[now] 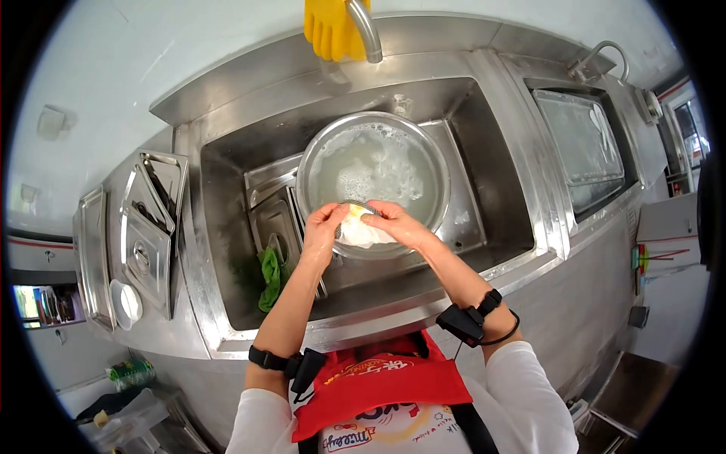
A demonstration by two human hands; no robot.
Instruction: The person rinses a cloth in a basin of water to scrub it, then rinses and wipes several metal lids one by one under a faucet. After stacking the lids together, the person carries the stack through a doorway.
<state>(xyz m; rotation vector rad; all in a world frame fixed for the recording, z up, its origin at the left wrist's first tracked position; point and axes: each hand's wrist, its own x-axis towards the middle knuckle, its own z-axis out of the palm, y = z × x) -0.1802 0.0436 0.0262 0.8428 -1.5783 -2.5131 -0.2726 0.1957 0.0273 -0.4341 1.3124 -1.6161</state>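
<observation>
Over the near rim of a round steel basin, my left hand and my right hand pinch a white-and-yellow cloth-like piece from both sides. A dark, mesh-like curved edge shows along its top, between my fingertips; whether it is a separate thing I cannot make out. Both hands are closed, thumbs toward each other. Cloudy water with white foam fills the basin. The basin stands inside a large steel sink.
Left of the basin, steel pans and a green cloth lie in the sink. Above hang a faucet and yellow rubber gloves. Steel lids and a white bowl stand left; a second sink holds a clear tub.
</observation>
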